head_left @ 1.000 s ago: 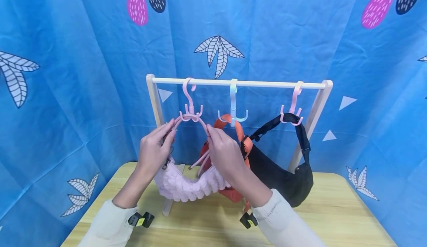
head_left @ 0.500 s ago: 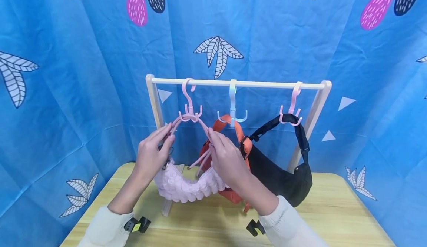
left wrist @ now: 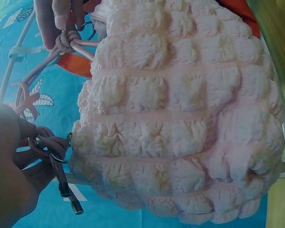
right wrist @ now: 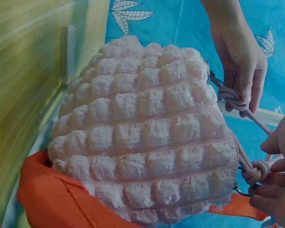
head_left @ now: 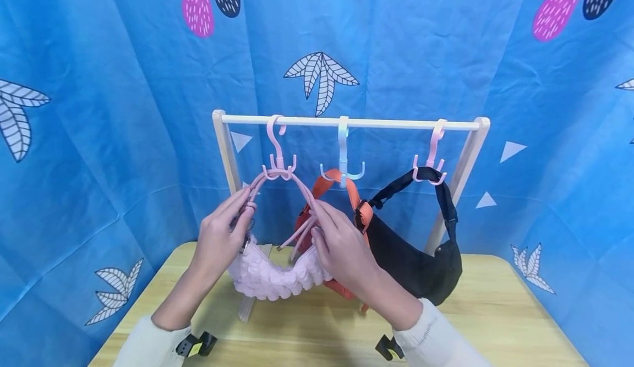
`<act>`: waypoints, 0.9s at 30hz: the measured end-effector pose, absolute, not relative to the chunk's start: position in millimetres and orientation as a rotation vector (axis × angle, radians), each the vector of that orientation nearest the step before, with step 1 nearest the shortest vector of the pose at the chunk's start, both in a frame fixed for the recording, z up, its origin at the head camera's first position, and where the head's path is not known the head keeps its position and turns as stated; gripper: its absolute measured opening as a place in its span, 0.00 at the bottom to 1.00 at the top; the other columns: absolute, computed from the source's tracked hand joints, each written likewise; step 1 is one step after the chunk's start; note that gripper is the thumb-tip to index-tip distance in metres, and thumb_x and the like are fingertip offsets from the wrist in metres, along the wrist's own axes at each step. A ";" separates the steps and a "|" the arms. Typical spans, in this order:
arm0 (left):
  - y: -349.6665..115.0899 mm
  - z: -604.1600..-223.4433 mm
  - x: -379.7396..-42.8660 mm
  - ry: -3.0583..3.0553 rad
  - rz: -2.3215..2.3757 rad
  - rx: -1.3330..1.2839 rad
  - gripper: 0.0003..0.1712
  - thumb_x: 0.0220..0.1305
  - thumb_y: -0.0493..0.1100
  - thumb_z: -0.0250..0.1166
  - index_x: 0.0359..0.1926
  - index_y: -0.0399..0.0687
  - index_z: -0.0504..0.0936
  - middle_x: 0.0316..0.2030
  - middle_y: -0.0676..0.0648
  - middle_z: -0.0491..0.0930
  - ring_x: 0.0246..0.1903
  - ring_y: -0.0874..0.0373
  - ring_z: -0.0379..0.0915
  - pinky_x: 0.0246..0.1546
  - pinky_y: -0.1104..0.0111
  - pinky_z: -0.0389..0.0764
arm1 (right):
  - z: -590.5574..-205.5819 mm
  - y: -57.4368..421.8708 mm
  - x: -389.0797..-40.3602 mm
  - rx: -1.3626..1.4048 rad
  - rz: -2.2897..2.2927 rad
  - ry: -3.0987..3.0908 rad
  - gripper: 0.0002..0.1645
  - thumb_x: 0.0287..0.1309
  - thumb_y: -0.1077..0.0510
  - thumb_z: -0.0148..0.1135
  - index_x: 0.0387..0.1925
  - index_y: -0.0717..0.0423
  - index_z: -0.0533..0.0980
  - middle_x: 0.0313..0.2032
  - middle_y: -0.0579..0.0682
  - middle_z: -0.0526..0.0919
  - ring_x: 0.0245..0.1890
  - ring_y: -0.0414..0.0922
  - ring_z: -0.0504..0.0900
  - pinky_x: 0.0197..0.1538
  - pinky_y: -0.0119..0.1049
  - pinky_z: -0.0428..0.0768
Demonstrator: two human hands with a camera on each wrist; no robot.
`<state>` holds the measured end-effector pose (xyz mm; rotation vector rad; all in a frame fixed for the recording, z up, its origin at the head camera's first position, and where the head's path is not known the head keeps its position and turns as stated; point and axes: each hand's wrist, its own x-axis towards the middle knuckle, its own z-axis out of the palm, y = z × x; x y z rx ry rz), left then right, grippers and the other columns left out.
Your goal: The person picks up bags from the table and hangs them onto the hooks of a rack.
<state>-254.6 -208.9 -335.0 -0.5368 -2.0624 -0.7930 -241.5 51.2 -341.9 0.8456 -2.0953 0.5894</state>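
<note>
A puffy pale pink shoulder bag hangs by its cord strap from the left pink hook. My left hand pinches the strap at its left knot, beside a metal ring on the bag. On the other side, my right hand holds the strap near the right knot, seen close in the right wrist view. Loose cord ends dangle between the hands. Quilted puffs of the bag fill much of the left wrist view. The right palm faces away from the head camera.
A wooden rack with a white rail stands on the wooden table. An orange bag strap hangs from the middle blue hook. A black bag hangs from the right pink hook. Blue patterned cloth surrounds the table.
My right hand has slid a little down and rightward along the strap, to the knot. My left hand has shifted slightly down and left. The pink bag stays on its hook.
</note>
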 end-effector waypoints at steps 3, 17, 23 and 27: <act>-210.0 -336.2 -252.5 -2.080 -0.782 -0.535 0.29 0.66 0.31 0.69 0.68 0.38 0.77 0.65 0.36 0.79 0.61 0.39 0.82 0.54 0.56 0.81 | -344.3 53.8 -240.9 0.851 0.569 -2.079 0.33 0.64 0.62 0.69 0.69 0.62 0.73 0.64 0.59 0.81 0.64 0.53 0.83 0.62 0.44 0.82; -216.4 -347.2 -245.5 -2.029 -0.762 -0.560 0.32 0.61 0.28 0.72 0.67 0.39 0.78 0.64 0.38 0.81 0.58 0.41 0.83 0.61 0.92 0.63 | -348.0 61.5 -235.1 0.857 0.535 -2.093 0.34 0.61 0.61 0.72 0.68 0.62 0.75 0.65 0.61 0.80 0.64 0.55 0.83 0.61 0.47 0.83; -219.9 -351.1 -241.9 -2.007 -0.737 -0.555 0.32 0.59 0.27 0.73 0.66 0.38 0.80 0.64 0.38 0.82 0.59 0.39 0.82 0.64 0.89 0.61 | -350.8 64.4 -234.2 0.857 0.498 -2.076 0.32 0.61 0.60 0.73 0.66 0.62 0.76 0.64 0.60 0.81 0.63 0.55 0.83 0.62 0.47 0.82; -222.8 -353.3 -239.8 -2.014 -0.740 -0.544 0.32 0.58 0.27 0.73 0.65 0.38 0.80 0.64 0.38 0.82 0.59 0.39 0.82 0.63 0.89 0.62 | -352.5 66.6 -233.0 0.853 0.482 -2.078 0.32 0.60 0.59 0.73 0.65 0.62 0.77 0.64 0.60 0.81 0.63 0.55 0.83 0.62 0.49 0.83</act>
